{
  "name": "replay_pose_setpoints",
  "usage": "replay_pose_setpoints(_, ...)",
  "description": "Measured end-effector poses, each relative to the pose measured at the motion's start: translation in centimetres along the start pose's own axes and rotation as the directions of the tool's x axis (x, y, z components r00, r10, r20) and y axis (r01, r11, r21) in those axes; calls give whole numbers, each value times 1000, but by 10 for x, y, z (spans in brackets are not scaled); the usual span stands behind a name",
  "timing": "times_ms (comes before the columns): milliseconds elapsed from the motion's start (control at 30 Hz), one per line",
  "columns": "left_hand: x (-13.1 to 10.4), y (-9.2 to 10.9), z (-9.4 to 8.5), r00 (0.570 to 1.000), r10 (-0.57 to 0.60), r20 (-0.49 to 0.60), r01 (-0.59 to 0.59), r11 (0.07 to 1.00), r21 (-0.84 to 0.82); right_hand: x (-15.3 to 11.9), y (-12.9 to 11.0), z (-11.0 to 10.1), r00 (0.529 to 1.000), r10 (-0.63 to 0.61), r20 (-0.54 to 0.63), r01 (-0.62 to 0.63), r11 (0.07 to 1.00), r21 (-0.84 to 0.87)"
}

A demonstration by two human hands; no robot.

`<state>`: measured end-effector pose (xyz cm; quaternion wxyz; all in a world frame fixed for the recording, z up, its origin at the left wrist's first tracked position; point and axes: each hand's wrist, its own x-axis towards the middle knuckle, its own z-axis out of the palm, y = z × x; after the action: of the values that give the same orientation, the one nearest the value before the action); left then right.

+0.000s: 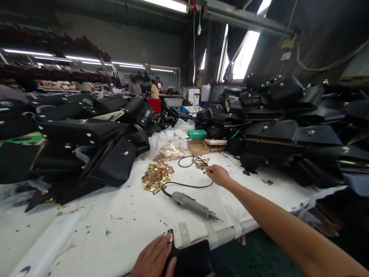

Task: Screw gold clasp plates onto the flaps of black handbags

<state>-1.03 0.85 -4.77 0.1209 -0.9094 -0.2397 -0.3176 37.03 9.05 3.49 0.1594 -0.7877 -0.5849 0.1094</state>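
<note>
White worktop [121, 227] before us: nearest, at its edge, our left hand [154, 256], fingers together and thumb apart, holds a black piece [193, 257], fingertips at its gold fitting [171, 237]. Past a grey power screwdriver [188, 204] lying on its side, we note our right hand [219, 175], thumb and fingertips pinched on a small metal plate [205, 172] beside a small heap of metal pieces [200, 164], a larger gold heap [157, 176] to its left. Farther off, we see black bags [268, 134] piled on both sides, then people [155, 89] in the background.

black piece [193, 258] partly off-frame
</note>
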Motion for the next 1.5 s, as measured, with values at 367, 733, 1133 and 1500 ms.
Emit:
replay_pose_setpoints(367, 1, 5, -4, 997, -55, 52, 56, 998, -27, 52, 6, 11, 968, 27, 249, 40, 964, -261)
replay_pose_setpoints(733, 18, 46, -35, 871, -428, 239, 479, 847, -231, 38, -18, 19, 952, -62, 301, 207, 853, -479)
replay_pose_setpoints(1133, 19, 37, -30, 855, -422, 302, 500, 825, -264, -101, -107, 41, 934, -216, 285, -48, 713, 700)
replay_pose_setpoints(1500, 17, 35, -26, 835, -466, 293, 547, 761, -348, -130, -120, 74, 852, -182, 490, -182, 776, 604)
